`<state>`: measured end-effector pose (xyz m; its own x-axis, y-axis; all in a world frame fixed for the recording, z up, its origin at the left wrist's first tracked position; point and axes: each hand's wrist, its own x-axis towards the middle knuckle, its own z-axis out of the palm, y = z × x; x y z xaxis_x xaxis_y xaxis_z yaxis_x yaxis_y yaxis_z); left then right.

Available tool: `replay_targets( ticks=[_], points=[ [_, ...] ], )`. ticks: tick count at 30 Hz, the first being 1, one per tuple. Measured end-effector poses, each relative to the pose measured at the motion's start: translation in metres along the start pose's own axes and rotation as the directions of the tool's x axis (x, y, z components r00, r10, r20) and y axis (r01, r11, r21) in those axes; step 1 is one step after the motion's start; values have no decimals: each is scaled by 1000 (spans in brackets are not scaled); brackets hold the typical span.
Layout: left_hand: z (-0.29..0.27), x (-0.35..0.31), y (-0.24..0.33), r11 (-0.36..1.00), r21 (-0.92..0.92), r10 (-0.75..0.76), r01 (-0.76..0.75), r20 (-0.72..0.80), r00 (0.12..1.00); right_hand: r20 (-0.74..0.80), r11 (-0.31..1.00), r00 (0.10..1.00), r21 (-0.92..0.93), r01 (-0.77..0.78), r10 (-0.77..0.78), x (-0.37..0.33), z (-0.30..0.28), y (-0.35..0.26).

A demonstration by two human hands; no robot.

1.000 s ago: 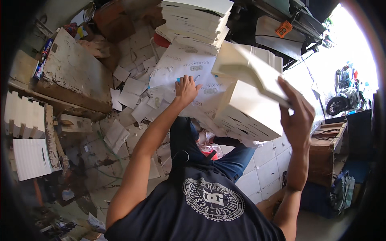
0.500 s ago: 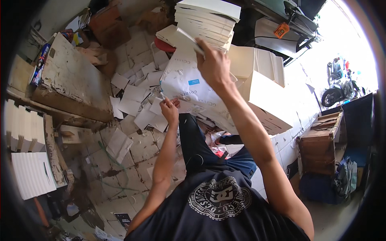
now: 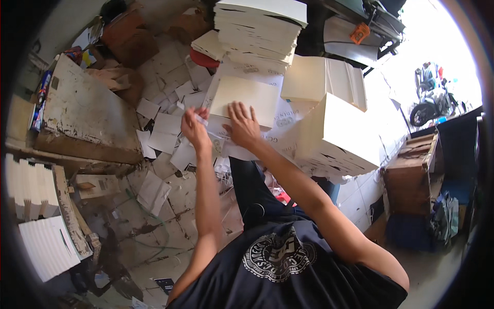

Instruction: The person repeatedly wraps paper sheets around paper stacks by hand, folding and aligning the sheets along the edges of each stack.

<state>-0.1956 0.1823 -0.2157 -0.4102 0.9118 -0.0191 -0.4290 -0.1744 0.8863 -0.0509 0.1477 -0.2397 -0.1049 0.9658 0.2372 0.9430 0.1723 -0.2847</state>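
A cream block of paper sheets [image 3: 246, 97] lies flat on a printed white wrapping sheet [image 3: 282, 116] in front of me. My right hand [image 3: 244, 125] rests on its near edge with the fingers spread, gripping nothing. Just left of the block, my left hand [image 3: 196, 129] is closed on a small white strip [image 3: 201, 120]; its kind is hard to make out. A tall stack of similar blocks [image 3: 259, 38] rises behind, and two larger groups stand on the right, one a thick near block [image 3: 339, 136].
Loose white paper pieces [image 3: 167, 129] litter the tiled floor on the left. A worn wooden cabinet [image 3: 90, 100] stands beyond them. More paper stacks [image 3: 49, 247] sit at far left. On the right are a wooden crate [image 3: 410, 175] and, outside, a parked motorbike [image 3: 433, 98].
The paper block, earlier held up on a slant in my right hand, now lies flat on the sheet with that hand spread on it. My left hand has shifted leftward.
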Motion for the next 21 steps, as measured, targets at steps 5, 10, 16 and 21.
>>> replay_targets(
  ticks=[5, 10, 16, 21],
  points=[
    [17, 51, -27, 887, 326, -407, 328, 211, 889, 17, 998, 1000, -59, 6, -5, -20, -6, -17],
    [26, 51, -34, 856, 391, -395, 337, 75, 916, -2, 974, 974, -38, -225, 225, -86, -34, 36],
    [126, -53, -32, 545, 736, -213, -401, 585, 783, 61, 913, 998, 408, -29, 5, -162, -127, 24],
    [159, -91, -80, 198, 774, -208, -602, 633, 746, -18, 852, 998, 520, 61, -61, -215, -230, 30]
  ],
)
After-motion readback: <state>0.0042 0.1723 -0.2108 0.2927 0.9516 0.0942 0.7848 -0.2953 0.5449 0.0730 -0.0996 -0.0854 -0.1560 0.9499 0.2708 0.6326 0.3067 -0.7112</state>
